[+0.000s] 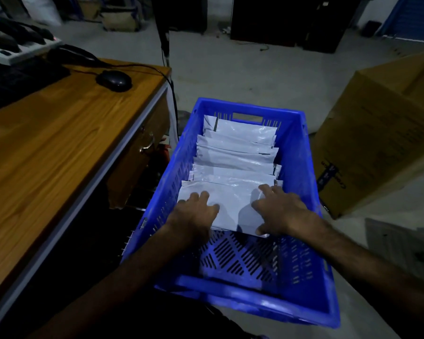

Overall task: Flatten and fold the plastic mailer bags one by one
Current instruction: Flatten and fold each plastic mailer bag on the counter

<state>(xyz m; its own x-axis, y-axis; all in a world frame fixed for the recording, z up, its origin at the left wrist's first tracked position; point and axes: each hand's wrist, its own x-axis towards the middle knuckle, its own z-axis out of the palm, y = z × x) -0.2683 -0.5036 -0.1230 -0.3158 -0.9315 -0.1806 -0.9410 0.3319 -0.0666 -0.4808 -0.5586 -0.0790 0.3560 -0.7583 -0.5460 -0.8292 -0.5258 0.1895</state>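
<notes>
A blue slotted plastic crate (301,152) stands on the floor in front of me. Inside it lies a row of several folded white mailer bags (238,152), overlapping from the far end toward me. The nearest folded bag (233,204) lies flat on top at the near end of the row. My left hand (194,211) rests on its left part with the fingers spread. My right hand (279,209) presses on its right part, with the thumb at the bag's near edge. The crate's near floor (240,260) is bare.
A wooden desk (59,148) stands close on the left, with a black mouse (114,80), a keyboard (15,81) and a power strip (17,48) on it. A large cardboard box (382,133) sits to the right of the crate. Grey concrete floor (242,72) lies beyond.
</notes>
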